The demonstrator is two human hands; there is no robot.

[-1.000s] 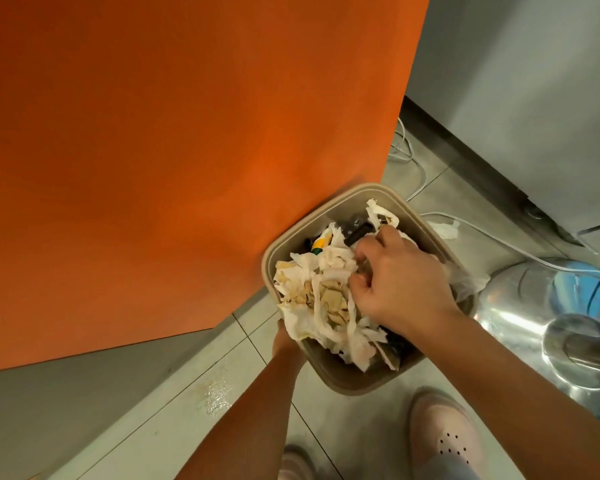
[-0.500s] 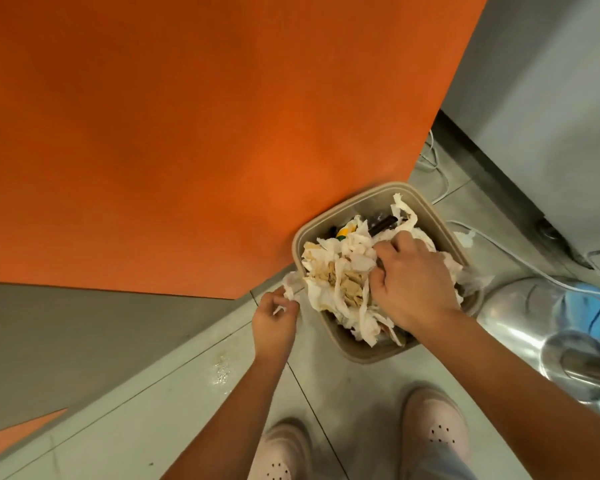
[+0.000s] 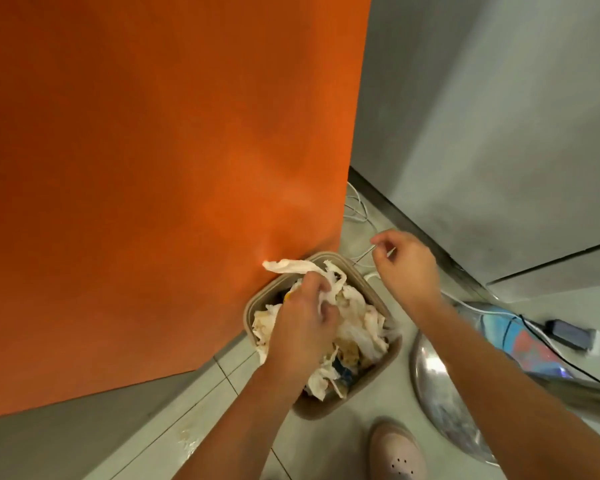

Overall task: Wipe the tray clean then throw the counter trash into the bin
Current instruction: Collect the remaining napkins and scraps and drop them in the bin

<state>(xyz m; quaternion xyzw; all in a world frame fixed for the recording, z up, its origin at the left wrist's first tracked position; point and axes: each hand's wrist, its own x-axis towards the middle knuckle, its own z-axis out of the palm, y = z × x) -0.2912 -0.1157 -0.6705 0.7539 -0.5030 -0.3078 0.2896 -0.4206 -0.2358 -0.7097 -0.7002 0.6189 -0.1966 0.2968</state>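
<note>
A tan square bin (image 3: 390, 355) stands on the tiled floor against an orange panel, heaped with crumpled white tissue and scraps (image 3: 361, 327). My left hand (image 3: 305, 320) is over the bin and grips a crumpled white tissue (image 3: 291, 266), one end of which sticks out past the bin's far rim. My right hand (image 3: 406, 268) hovers above and to the right of the bin, fingers loosely curled, with nothing in it. No tray is in view.
The orange panel (image 3: 153, 168) fills the left. A grey cabinet (image 3: 499, 133) stands at the right. White cables (image 3: 357, 209) lie behind the bin. A shiny metal base (image 3: 440, 393) with a pole, a colourful item and a dark adapter (image 3: 568, 332) lie right. My shoe (image 3: 397, 452) is below.
My right hand has lifted out of the bin and moved up to the right. My left hand has moved from the bin's left side over the trash, holding a tissue.
</note>
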